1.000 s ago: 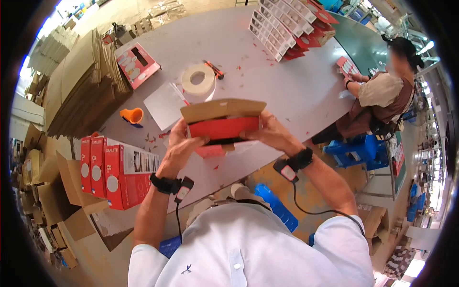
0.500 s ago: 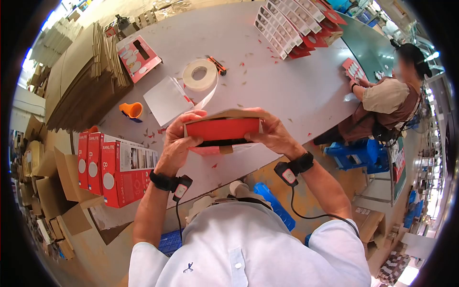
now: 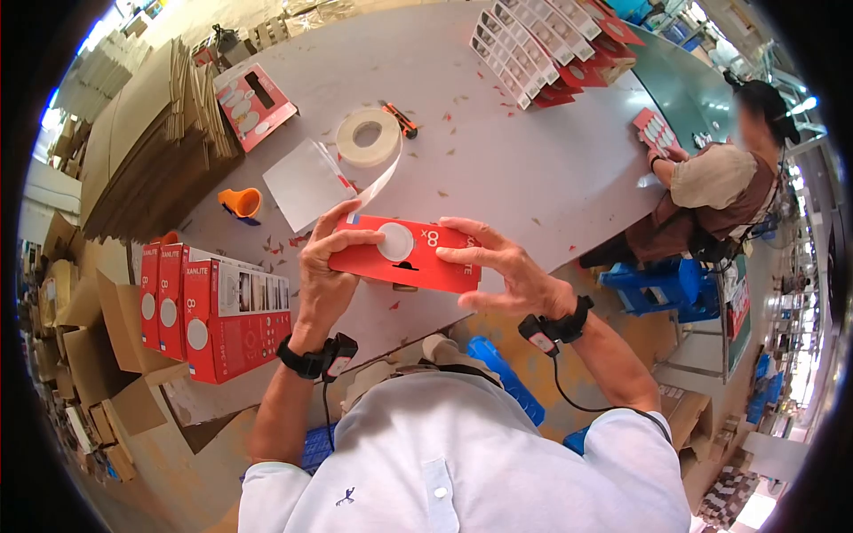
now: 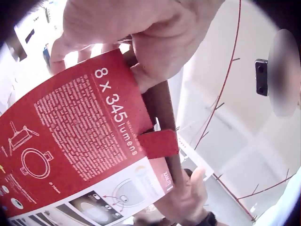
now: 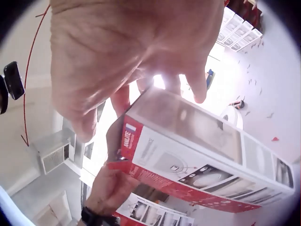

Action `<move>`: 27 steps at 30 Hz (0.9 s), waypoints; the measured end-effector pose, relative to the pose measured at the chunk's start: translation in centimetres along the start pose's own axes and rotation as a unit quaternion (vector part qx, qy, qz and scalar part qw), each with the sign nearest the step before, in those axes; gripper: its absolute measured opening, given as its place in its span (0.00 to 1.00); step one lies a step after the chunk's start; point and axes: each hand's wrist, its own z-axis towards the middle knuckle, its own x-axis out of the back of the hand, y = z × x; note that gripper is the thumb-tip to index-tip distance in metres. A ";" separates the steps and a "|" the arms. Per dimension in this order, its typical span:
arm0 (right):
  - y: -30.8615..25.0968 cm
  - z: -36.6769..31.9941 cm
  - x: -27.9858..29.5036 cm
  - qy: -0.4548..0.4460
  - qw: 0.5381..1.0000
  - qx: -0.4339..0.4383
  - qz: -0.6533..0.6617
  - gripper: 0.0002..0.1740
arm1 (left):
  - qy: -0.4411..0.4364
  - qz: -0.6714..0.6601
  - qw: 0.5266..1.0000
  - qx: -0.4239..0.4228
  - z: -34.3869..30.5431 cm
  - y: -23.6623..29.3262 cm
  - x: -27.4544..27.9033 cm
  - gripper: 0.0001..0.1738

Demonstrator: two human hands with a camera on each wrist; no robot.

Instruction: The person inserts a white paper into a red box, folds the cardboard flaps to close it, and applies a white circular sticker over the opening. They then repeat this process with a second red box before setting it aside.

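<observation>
A red and white XANLITE cardboard box (image 3: 369, 258) is held in front of the body over the table's near side, its red end with a white disc and "8x" facing up. My left hand (image 3: 329, 275) grips its left end, index finger lying across the end flap, thumb underneath. My right hand (image 3: 498, 266) has its fingers stretched out on the flap's right part, thumb apart from the box. In the left wrist view a small red tab (image 4: 160, 143) sticks out at the box's edge, beside the printed "8 x 345 lumens" side.
Several red XANLITE boxes (image 3: 235, 329) stand at the table's left edge. Beyond the hands lie a tape roll (image 3: 368, 138), a white box (image 3: 306, 186), an orange cup-like piece (image 3: 240, 203) and a cutter (image 3: 400, 120). Stacked flat cardboard (image 3: 151, 160) is at left; another person (image 3: 720, 173) works at right.
The raised brown flap has folded down, and the printed red end now covers the box's opening. My right hand has loosened its hold, fingers straightening and thumb coming off.
</observation>
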 end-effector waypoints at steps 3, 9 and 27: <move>0.5 -0.6 -1.1 0.024 0.999 -0.035 -0.030 0.30 | -0.005 -0.034 0.999 0.017 0.0 -0.2 -0.3 0.26; -1.0 -1.0 -1.9 0.071 0.985 -0.044 -0.148 0.29 | -0.053 -0.049 0.997 0.035 0.0 0.3 -0.2 0.25; -1.2 -0.9 -2.8 0.082 0.986 -0.072 -0.126 0.25 | -0.037 0.072 0.996 -0.024 -2.3 1.6 -0.5 0.40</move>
